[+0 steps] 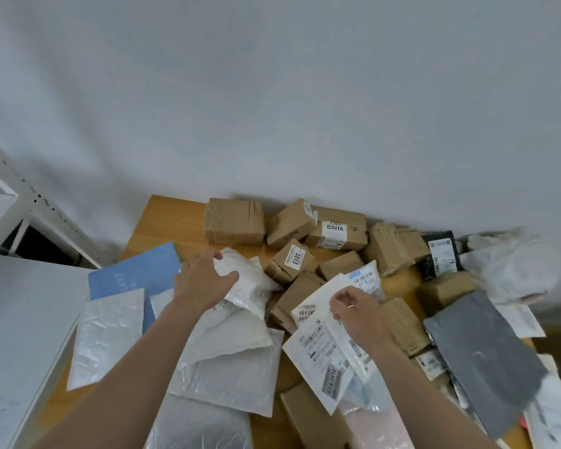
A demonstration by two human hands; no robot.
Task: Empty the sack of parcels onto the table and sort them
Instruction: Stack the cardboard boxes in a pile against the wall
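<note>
Left hand (204,280), fingers curled over the top and thumb on the near side, grips a white padded pouch (250,283) above the middle of the wooden table (162,218), while the right hand (360,315) pinches the upper edge of a white labelled mailer (318,354) just beside it. White bubble mailers (107,335) and a blue envelope (133,273) lie by the table's left edge. Brown cardboard boxes (234,222) crowd its far edge against the wall, and a grey poly bag (480,354) lies toward the right edge.
</note>
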